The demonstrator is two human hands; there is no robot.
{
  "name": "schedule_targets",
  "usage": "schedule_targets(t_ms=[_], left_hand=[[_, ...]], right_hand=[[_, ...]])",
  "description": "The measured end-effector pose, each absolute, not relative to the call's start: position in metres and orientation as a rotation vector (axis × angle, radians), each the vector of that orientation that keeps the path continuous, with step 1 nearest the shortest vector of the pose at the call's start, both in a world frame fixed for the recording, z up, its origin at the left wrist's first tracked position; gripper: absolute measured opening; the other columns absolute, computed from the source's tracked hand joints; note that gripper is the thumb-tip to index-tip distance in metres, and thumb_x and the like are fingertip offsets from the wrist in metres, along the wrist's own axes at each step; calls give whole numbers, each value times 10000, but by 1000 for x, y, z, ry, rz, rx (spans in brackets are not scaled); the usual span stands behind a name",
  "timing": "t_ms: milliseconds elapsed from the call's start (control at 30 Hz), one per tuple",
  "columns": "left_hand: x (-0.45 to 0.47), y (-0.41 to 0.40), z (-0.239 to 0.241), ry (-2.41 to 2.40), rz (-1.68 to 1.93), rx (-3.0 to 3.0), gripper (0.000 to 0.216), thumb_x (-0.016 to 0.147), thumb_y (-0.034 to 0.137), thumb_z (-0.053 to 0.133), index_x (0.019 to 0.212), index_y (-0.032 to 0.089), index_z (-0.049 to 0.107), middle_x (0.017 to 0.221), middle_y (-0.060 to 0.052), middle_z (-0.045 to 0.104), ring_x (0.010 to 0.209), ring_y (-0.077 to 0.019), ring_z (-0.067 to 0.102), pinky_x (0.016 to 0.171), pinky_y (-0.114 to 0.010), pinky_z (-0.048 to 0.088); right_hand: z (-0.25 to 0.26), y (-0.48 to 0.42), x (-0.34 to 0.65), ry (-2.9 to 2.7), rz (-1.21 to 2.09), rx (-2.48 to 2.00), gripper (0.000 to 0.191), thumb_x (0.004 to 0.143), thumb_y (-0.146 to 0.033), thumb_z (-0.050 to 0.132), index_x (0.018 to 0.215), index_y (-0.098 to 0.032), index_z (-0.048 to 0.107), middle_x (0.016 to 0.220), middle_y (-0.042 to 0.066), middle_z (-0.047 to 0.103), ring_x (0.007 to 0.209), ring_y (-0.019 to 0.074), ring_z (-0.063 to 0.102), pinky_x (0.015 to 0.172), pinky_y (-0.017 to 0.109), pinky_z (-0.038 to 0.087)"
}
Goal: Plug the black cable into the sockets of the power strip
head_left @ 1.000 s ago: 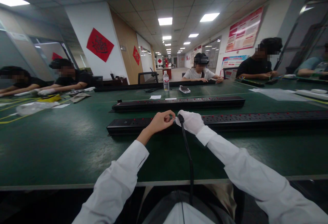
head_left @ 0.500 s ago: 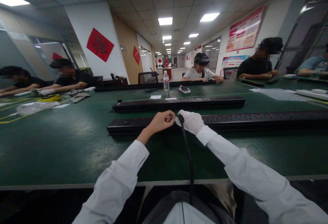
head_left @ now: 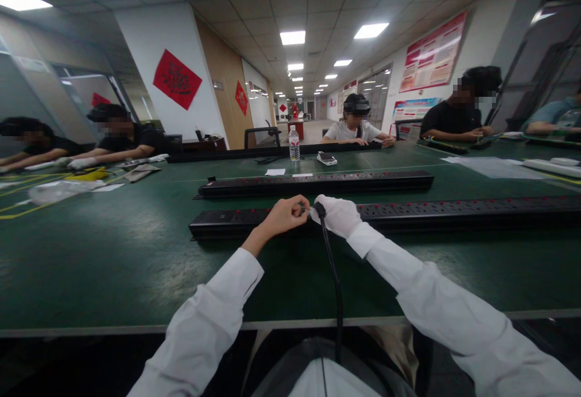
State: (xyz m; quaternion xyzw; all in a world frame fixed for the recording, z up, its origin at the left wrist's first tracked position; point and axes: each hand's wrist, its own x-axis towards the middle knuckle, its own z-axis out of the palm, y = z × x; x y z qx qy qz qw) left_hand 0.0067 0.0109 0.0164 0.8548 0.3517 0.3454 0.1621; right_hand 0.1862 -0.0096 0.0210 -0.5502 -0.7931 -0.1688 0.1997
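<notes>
My right hand, in a white glove, is closed around a black plug. A black cable runs down from it over the table's front edge toward my lap. My left hand is bare, with thumb and index finger pinched just left of the plug. A tiny shiny bit shows at those fingertips, too small to name. Both hands are above a long black power strip with rows of sockets and red dots, and they hide part of it.
A second black power strip lies behind. Beyond it stand a water bottle and a phone. A clear plastic bag lies at left, a white sheet at right. Several people sit around the green table.
Both hands keep nearly the same position and grip. The plug and cable have not visibly moved.
</notes>
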Motion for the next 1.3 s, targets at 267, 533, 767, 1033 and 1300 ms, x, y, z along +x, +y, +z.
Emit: schedule_targets(t_ms=[267, 533, 767, 1033, 1300], left_hand=[[6, 13, 15, 974, 997, 2430, 162, 721, 240, 519, 863, 168, 549, 513, 94, 378, 463, -52, 359, 506, -165, 304], [8, 15, 14, 1013, 1014, 2439, 160, 703, 217, 524, 852, 164, 550, 492, 101, 364, 448, -46, 347, 500, -162, 289], [7, 12, 16, 1002, 998, 2426, 159, 696, 228, 527, 840, 164, 546, 498, 98, 384, 456, -51, 365, 502, -164, 301], [9, 10, 19, 1043, 963, 2431, 151, 665, 184, 506, 812, 163, 528, 493, 102, 371, 449, -49, 353, 502, -165, 294], [9, 10, 19, 1082, 919, 2449, 128, 650, 183, 504, 777, 171, 497, 490, 102, 365, 455, -56, 356, 506, -173, 290]], right_hand=[[19, -8, 187, -2208, -498, -1512, 345, 830, -505, 328, 854, -225, 528, 784, 20, 631, 680, 151, 582, 527, 232, 275], [19, -9, 187, -2206, -488, -1532, 372, 831, -517, 313, 870, -223, 536, 799, 33, 636, 689, 148, 582, 548, 229, 282], [20, -9, 187, -2214, -476, -1538, 361, 833, -514, 323, 871, -221, 530, 799, 29, 636, 685, 147, 582, 541, 229, 284], [21, -11, 186, -2206, -465, -1551, 379, 826, -541, 331, 874, -223, 531, 813, 32, 641, 706, 154, 587, 548, 231, 285], [22, -11, 186, -2207, -430, -1542, 394, 796, -575, 373, 894, -229, 535, 811, 26, 637, 723, 153, 590, 555, 227, 290]])
